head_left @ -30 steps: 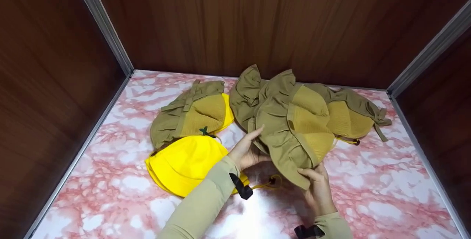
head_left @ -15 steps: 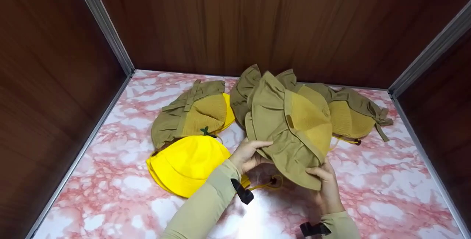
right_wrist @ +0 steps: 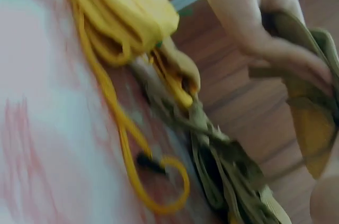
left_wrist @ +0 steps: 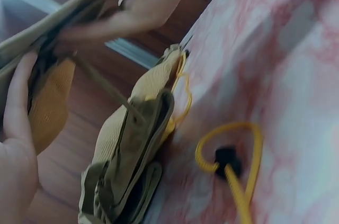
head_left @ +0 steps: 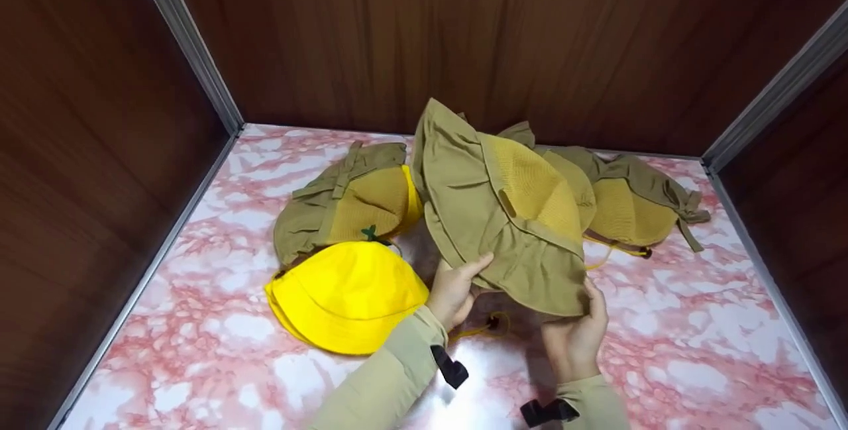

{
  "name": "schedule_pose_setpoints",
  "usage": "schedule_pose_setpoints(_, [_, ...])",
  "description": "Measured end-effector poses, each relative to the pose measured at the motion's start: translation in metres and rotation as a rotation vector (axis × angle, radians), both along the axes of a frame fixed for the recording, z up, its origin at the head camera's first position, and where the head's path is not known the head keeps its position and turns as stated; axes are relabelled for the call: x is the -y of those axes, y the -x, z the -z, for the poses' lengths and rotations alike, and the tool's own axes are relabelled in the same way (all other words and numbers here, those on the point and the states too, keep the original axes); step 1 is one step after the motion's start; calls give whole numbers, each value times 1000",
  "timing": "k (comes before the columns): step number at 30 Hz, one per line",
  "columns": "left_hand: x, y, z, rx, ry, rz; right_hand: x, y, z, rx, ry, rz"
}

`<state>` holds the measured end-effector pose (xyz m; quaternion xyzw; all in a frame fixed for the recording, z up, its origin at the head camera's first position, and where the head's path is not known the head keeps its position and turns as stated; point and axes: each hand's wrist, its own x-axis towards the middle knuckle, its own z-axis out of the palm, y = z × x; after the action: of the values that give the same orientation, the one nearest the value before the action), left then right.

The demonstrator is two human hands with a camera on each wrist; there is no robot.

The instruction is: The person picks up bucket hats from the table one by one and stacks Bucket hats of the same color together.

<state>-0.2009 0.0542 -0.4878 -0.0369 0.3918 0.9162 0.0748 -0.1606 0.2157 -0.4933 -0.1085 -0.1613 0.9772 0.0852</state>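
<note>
A sun hat [head_left: 464,185] with a ruffled olive brim and a mustard mesh crown is held up and tilted between both hands. My left hand [head_left: 456,294] grips the lower brim edge, its thumb lying on top of the cloth. At the brim's lower right corner, my right hand [head_left: 576,334] pinches the edge. Behind this hat, partly covered by it, lies another olive hat [head_left: 520,133] of the same kind. In the left wrist view, the held hat's mesh crown [left_wrist: 50,107] hangs beneath the brim, clear of the tabletop.
A yellow bucket hat [head_left: 348,297] lies left of my left hand, with its yellow cord and toggle [head_left: 491,324] trailing out. Olive-and-mustard hats lie behind it [head_left: 368,205] and at right [head_left: 629,211]. Wood-grain walls [head_left: 424,39] enclose the pink marbled tabletop [head_left: 689,324].
Both hands have lifted the olive hat off the pile and tilted it up, its pointed brim end moving up and left. The other hats have stayed in place.
</note>
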Motion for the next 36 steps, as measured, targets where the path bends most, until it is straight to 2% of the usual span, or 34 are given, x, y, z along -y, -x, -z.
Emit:
schedule_pose_setpoints(3, [-8, -6, 0, -30, -16, -51, 11, 1, -3, 4, 62, 34])
schedule_pose_setpoints(7, [-21, -13, 1, -73, -25, -123, 21, 1, -9, 15, 75, -20])
schedule_pose_setpoints(9, [-27, -17, 3, -84, -26, -140, 24, 1, -12, 29, 42, -44])
schedule_pose_setpoints(11, [-32, -21, 4, -76, -33, -134, 25, 2, -14, 47, 17, -34])
schedule_pose_setpoints(14, [-35, -25, 7, -47, -39, -93, 24, 2, -15, 57, 24, 15])
schedule_pose_setpoints(16, [-35, -26, 9, -31, -40, -64, 22, 2, -13, 61, 42, 52])
schedule_pose_setpoints(21, [-29, -26, 10, -8, -70, -22, 15, -1, -9, 57, 53, 80])
schedule_pose_setpoints(24, [-23, -25, 10, -10, -97, -24, 11, -2, -9, 66, 35, 100])
schedule_pose_setpoints(31, [-11, -19, 4, -41, -134, -75, 0, -4, -12, 54, -15, 129])
schedule_pose_setpoints(36, [-4, -18, 2, 10, -174, -43, -11, -7, -12, 57, -50, 97])
